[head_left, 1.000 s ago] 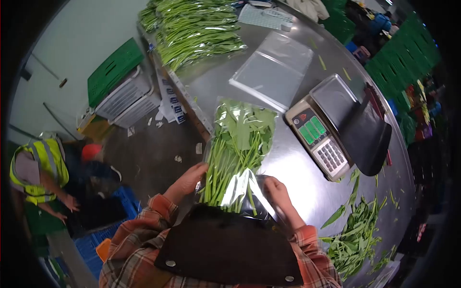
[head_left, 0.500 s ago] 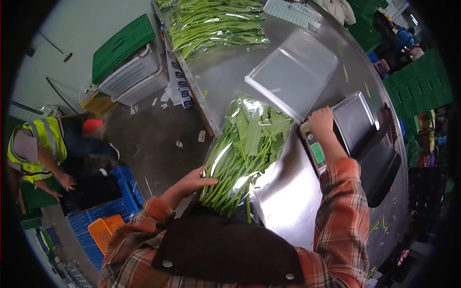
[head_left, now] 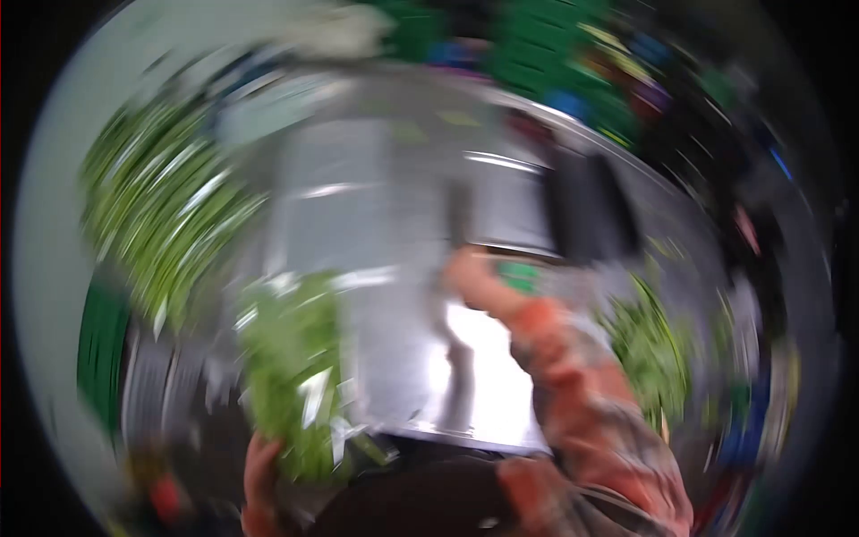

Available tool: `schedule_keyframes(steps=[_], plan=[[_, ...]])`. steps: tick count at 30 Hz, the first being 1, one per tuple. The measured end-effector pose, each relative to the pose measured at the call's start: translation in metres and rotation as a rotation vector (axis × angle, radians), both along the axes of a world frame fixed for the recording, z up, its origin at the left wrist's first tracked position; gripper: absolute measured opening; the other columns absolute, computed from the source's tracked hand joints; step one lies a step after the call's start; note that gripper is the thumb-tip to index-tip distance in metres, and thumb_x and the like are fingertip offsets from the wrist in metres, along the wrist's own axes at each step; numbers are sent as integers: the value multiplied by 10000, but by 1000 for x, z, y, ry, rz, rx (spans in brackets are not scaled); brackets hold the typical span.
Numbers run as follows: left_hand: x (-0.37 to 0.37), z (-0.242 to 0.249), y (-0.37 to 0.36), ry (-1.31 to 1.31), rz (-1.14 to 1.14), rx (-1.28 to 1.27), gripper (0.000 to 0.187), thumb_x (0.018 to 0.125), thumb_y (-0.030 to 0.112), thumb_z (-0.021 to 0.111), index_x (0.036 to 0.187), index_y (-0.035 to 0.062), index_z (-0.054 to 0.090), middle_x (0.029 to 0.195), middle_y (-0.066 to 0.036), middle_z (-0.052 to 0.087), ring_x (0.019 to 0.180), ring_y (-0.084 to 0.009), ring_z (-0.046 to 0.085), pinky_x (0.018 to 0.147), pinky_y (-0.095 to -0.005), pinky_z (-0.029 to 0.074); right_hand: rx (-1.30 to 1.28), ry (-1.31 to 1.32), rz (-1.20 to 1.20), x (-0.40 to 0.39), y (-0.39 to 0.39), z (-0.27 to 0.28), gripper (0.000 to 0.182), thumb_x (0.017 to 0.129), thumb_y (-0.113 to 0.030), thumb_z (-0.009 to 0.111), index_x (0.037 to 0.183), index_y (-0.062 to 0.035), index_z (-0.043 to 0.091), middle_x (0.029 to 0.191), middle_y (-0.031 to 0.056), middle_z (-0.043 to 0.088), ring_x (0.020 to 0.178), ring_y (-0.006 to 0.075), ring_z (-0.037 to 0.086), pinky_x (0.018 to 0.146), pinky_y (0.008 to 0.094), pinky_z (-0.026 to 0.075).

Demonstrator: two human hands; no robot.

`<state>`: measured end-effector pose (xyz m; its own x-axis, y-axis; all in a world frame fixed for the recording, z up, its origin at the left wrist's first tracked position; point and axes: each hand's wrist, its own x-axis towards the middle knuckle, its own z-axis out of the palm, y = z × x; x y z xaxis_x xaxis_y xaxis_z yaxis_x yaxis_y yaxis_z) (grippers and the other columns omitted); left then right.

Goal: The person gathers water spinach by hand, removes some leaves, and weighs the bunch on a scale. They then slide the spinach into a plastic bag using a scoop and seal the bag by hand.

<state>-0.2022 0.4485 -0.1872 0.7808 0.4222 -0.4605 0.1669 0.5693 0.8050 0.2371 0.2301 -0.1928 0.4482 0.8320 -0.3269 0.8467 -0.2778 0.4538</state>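
Note:
Motion blur smears the whole head view. A clear plastic bag of leafy greens (head_left: 300, 358) lies at the table's near left. At its lower left edge, my left hand (head_left: 261, 465) is closed on the bag, though its fingers are mostly hidden. My right hand (head_left: 472, 277) is curled at the near left corner of a weighing scale (head_left: 517, 276) with a lit green display. Behind that display is the scale's shiny metal tray (head_left: 510, 206). Clear plastic sheeting or empty bags (head_left: 331, 197) lie flat beyond the greens.
More bagged greens (head_left: 170, 197) are piled at the far left. Dark flat objects (head_left: 591, 206) stand right of the scale, with loose greens (head_left: 644, 349) nearer me. The steel table (head_left: 403, 358) has a raised far rim. Green crates (head_left: 546, 49) stand beyond it.
My view has swung right, so the table things appear further left. The gap between the bagged greens and the scale looks wider. Both hands stay beside the same things.

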Motion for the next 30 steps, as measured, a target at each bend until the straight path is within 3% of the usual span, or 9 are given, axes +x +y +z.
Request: schedule_keyframes(steps=[1, 2, 4, 10, 13, 16, 18, 24, 30], plan=[[4, 8, 13, -38, 6, 73, 435, 847, 84, 577, 1250, -43, 471, 1160, -142, 573, 1038, -225, 563, 905, -327, 439, 472, -212, 133, 1, -23, -66, 92, 678, -180, 626, 649, -110, 678, 630, 83, 629, 604, 188, 611, 493, 380, 447], [9, 10, 28, -5, -28, 128, 433, 849, 95, 582, 1245, -44, 473, 1157, -143, 575, 1032, -227, 566, 897, -329, 444, 248, 169, -163, -17, -14, -56, 134, 688, -191, 616, 601, -97, 656, 636, 112, 616, 617, 247, 612, 524, 417, 458], [28, 6, 43, 151, -115, 235, 430, 853, 117, 593, 1233, -47, 479, 1150, -145, 579, 1020, -231, 572, 882, -333, 454, 803, 517, -326, -75, -40, -25, 269, 770, -221, 580, 907, 4, 632, 946, 179, 604, 916, 347, 577, 813, 443, 449], [47, -8, 59, 534, -417, 670, 433, 864, 183, 624, 1200, -56, 494, 1131, -150, 589, 983, -243, 591, 837, -346, 482, 1285, 680, -869, -209, -196, -31, 358, 871, -209, 567, 1154, 7, 526, 1043, 204, 581, 994, 362, 558, 894, 417, 441], [92, 5, 52, 694, -487, 1094, 441, 869, 217, 640, 1183, -60, 502, 1122, -153, 594, 964, -249, 601, 815, -352, 497, 1324, 459, -1477, -215, -316, -56, 380, 851, -207, 632, 1179, -38, 541, 1118, 180, 591, 1016, 290, 584, 869, 348, 454], [117, 19, 1, 538, 71, 1806, 515, 849, 262, 670, 1195, -76, 492, 1117, -205, 597, 981, -312, 600, 841, -395, 489, 1436, -129, -1371, -241, -437, -38, 258, 825, -54, 588, 1081, -22, 583, 1022, 181, 587, 959, 344, 569, 830, 376, 457], [153, 18, -27, 41, 248, 1708, 488, 867, 302, 642, 1192, -40, 516, 1116, -209, 601, 1005, -327, 593, 877, -399, 469, 1298, -396, -1374, -250, -524, -34, 370, 750, -24, 592, 1115, -4, 534, 1014, 218, 586, 974, 381, 551, 862, 416, 441], [300, 6, -310, -370, -477, 1038, 293, 925, 33, 481, 1207, -40, 517, 1125, -129, 597, 1041, -206, 568, 936, -319, 422, 777, -245, -1456, -236, -670, -39, 249, 706, -45, 588, 950, -42, 540, 888, 157, 546, 911, 347, 529, 811, 452, 412], [446, -8, -609, -914, -1132, 1176, 345, 861, 71, 544, 1203, 26, 536, 1185, -158, 568, 1100, -296, 550, 930, -335, 429, 826, -87, -1268, -253, -717, -2, 95, 774, -154, 581, 805, -64, 583, 728, 138, 554, 723, 349, 573, 628, 455, 457]])
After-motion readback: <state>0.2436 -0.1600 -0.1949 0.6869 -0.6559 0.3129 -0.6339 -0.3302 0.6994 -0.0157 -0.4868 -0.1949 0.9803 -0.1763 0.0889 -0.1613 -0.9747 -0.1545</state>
